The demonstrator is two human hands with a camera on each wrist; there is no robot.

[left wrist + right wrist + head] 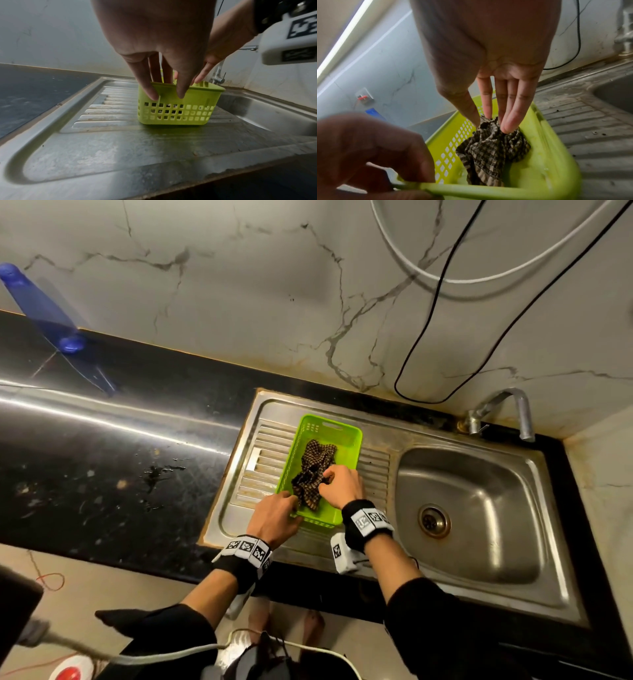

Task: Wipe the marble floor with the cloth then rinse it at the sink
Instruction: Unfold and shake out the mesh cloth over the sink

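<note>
A brown-and-black checkered cloth [313, 470] [491, 152] lies crumpled inside a lime-green slotted basket [346, 433] [180, 112] [447, 148]. The basket stands on the ribbed drainboard [260, 460] left of the steel sink basin [479, 508]. My left hand [277, 515] [164, 75] [373, 146] grips the basket's near rim, thumb outside and fingers hooked inside. My right hand [329, 479] [488, 119] reaches into the basket and pinches the top of the cloth between thumb and fingers. In the left wrist view, the right hand [223, 40] shows behind my left hand.
A bent steel faucet [507, 409] stands at the basin's back right corner. A black countertop [102, 457] runs to the left, with a blue plastic object [44, 306] leaning at the marble wall. A black cable [428, 337] and a white hose [411, 265] hang above the sink.
</note>
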